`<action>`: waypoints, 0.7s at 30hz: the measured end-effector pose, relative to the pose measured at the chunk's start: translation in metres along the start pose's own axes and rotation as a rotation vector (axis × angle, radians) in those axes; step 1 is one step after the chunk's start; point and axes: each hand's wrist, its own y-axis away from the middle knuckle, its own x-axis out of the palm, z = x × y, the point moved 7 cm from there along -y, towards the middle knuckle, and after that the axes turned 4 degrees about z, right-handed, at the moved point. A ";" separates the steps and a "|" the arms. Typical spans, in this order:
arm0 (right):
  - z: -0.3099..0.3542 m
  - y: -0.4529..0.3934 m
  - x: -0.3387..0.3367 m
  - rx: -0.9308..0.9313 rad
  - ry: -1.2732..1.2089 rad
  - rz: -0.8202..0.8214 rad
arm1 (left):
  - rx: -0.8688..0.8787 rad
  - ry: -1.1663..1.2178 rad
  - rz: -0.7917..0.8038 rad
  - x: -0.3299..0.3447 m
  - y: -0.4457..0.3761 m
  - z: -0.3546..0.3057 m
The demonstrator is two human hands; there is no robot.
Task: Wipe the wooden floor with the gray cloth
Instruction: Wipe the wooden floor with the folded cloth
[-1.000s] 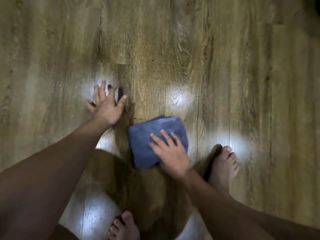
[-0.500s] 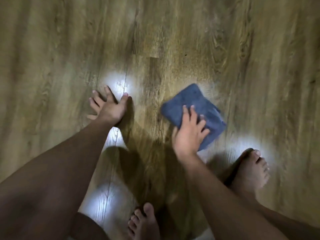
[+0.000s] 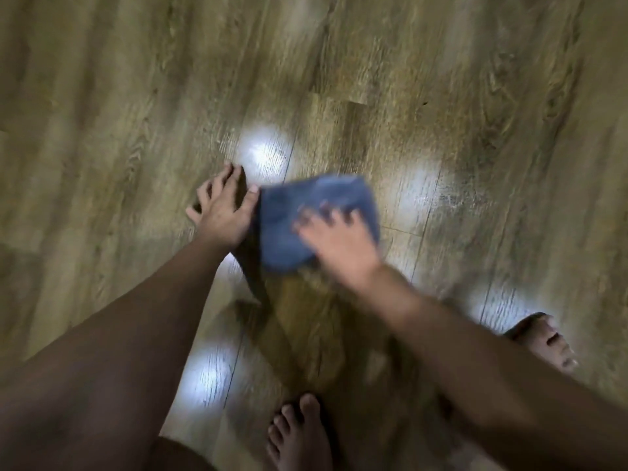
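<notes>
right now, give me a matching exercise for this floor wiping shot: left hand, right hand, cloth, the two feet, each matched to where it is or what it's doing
Column one:
1. left hand
2. right hand
3. gray cloth
4. bare feet

Column two:
A. flat on the wooden floor, under a pressing hand
B. planted at the bottom of the view
C. fingers spread on bare floor, beside the cloth
D. pressing down on top of the cloth, blurred

Pairs: 1-C, 2-D, 3-A, 4-B

Dim scene; white glare patches on the wooden floor [image 3: 441,79]. Motion blur smears the right hand [image 3: 339,243] and cloth [image 3: 289,226]; edges soft.
</notes>
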 end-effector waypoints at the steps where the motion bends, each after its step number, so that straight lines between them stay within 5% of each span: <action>1: -0.037 -0.015 -0.012 0.127 -0.012 0.004 | 0.002 0.003 0.022 -0.003 -0.001 0.002; 6: -0.166 -0.052 -0.059 0.664 -0.140 -0.039 | -0.007 -0.045 0.166 -0.006 -0.004 0.003; 11: -0.109 -0.037 -0.047 0.650 -0.119 -0.031 | -0.099 -0.112 0.217 0.013 -0.002 -0.011; 14: -0.017 -0.004 -0.012 0.438 -0.133 0.088 | -0.162 -0.121 0.177 0.020 -0.005 -0.021; 18: 0.103 0.068 0.034 -0.098 -0.078 0.321 | -0.199 -0.110 0.140 0.025 -0.009 -0.027; 21: 0.115 0.099 0.044 -0.395 0.030 0.298 | -0.207 -0.140 0.095 0.026 -0.010 -0.036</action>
